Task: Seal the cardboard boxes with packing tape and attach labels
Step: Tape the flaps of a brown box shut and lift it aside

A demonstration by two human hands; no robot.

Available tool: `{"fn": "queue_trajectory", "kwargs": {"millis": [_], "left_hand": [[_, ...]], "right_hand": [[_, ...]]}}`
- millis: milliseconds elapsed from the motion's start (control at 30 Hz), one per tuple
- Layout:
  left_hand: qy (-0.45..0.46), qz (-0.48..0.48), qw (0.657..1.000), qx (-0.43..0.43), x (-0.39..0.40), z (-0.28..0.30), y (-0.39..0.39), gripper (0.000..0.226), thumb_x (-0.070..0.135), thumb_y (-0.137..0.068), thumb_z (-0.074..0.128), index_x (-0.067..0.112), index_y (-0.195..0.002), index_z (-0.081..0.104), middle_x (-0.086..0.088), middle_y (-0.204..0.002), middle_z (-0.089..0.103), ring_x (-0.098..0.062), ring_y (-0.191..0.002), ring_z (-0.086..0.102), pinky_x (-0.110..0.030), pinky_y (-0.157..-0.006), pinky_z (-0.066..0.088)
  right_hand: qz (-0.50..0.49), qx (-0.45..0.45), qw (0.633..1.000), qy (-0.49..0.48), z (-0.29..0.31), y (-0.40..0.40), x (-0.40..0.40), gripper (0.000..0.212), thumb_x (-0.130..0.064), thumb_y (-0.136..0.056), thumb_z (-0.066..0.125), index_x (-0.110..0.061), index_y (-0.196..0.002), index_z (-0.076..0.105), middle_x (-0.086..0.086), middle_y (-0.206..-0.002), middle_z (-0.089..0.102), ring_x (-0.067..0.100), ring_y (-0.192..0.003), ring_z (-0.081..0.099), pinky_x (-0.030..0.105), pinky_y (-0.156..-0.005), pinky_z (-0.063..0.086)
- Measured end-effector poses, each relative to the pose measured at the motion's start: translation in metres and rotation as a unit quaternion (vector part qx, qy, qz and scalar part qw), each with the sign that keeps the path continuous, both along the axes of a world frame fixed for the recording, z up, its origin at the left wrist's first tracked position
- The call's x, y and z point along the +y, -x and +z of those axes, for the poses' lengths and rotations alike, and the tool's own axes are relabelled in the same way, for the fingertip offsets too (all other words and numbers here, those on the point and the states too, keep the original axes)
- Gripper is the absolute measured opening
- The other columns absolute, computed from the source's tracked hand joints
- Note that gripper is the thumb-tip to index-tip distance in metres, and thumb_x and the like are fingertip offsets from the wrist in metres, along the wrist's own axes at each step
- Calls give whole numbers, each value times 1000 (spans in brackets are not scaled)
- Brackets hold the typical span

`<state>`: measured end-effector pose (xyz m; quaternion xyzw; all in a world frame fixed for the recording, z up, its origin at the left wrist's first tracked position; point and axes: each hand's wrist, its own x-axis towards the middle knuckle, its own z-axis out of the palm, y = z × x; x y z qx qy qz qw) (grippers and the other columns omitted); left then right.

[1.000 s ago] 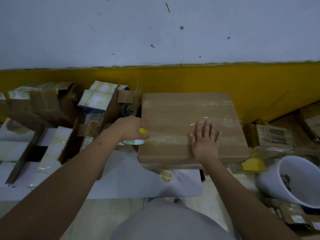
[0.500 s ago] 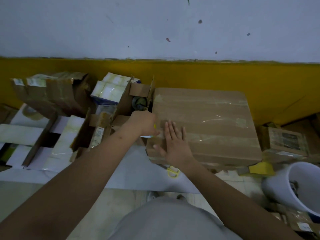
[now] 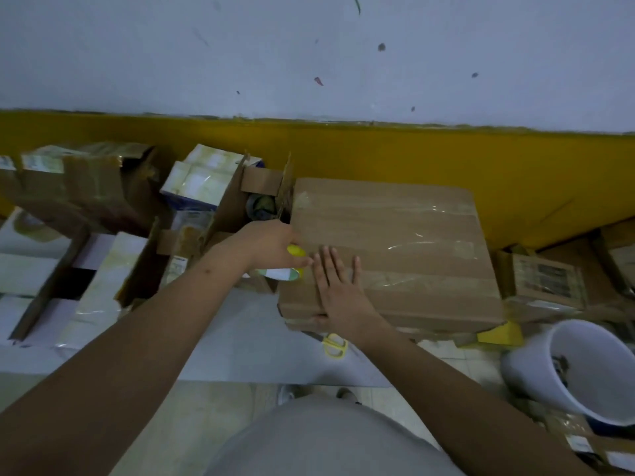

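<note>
Cardboard box (image 3: pixel 395 242) under flat R hand (image 3: pixel 338 297)

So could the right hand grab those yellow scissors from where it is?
Probably yes. The right hand lies flat on the box, and the scissors lie just below its wrist, partly under the box edge, handles showing. Nothing else covers them.

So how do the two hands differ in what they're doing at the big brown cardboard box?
The left hand is curled round a yellow-handled tape dispenser at the big brown cardboard box's left edge; the right hand holds nothing. The left hand's fingers are bent; the right hand lies flat, fingers straight, on the box's top. Both are at the box's near-left corner.
</note>
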<state>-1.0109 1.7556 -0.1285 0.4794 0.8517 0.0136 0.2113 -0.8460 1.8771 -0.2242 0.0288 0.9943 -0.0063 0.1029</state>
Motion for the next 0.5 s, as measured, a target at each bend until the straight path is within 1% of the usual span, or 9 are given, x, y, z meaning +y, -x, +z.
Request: {"fn": "queue_trajectory", "kwargs": {"millis": [100,167,267,333,400,433,500], "left_hand": [[-35,8,999,-38,10,1,-9,54,66,-92,54,19,-68,43,-3,-66,38,-19,-58,36,-35,-54,23],[-52,10,995,-78,17,1,-15,52,62,-93,57,17,-68,46,-3,-65,40,-17,-56,38,-34,-55,24],[-85,29,980,-178,20,-2,-18,45,47,-97,60,19,-64,46,3,-61,37,-9,-51,35,-33,-57,26],[-96,49,965,-240,18,-5,-18,43,40,-98,61,15,-65,50,1,-60,39,-9,-52,36,-33,-57,27],[-86,55,962,-255,14,-8,-17,43,42,-99,60,9,-71,57,-5,-63,43,-13,-56,41,-32,-56,29],[-76,50,965,-246,10,-8,-16,44,43,-98,60,8,-71,58,-6,-64,45,-14,-57,42,-31,-56,29],[-45,43,977,-203,-2,-12,-9,47,49,-95,60,14,-64,54,-5,-62,43,-15,-56,41,-34,-56,30]], "right_hand": [[4,-6,1000,7,1,-11,23,124,-71,-80,57,-3,-154,-16,21,-162,-18,36,-151,-14,68,-115,-3],[1,-13,1000,12,0,-18,39,126,-70,-79,61,-5,-155,-15,18,-162,-20,36,-151,-16,68,-115,-5],[6,-21,1000,17,0,-26,55,127,-69,-77,63,-10,-156,-16,14,-163,-23,33,-150,-20,67,-116,-6],[9,-21,1000,16,0,-29,62,128,-68,-76,65,-11,-156,-16,14,-163,-22,32,-150,-19,67,-116,-5],[10,-20,1000,20,0,-31,64,128,-66,-75,67,-12,-157,-15,14,-163,-20,32,-151,-18,67,-116,-3],[11,-22,999,21,0,-31,64,128,-66,-75,68,-12,-156,-16,14,-163,-21,33,-151,-18,67,-116,-4],[13,-24,999,18,-1,-30,63,128,-65,-77,67,-13,-155,-19,13,-163,-24,33,-150,-20,67,-116,-5]]}}
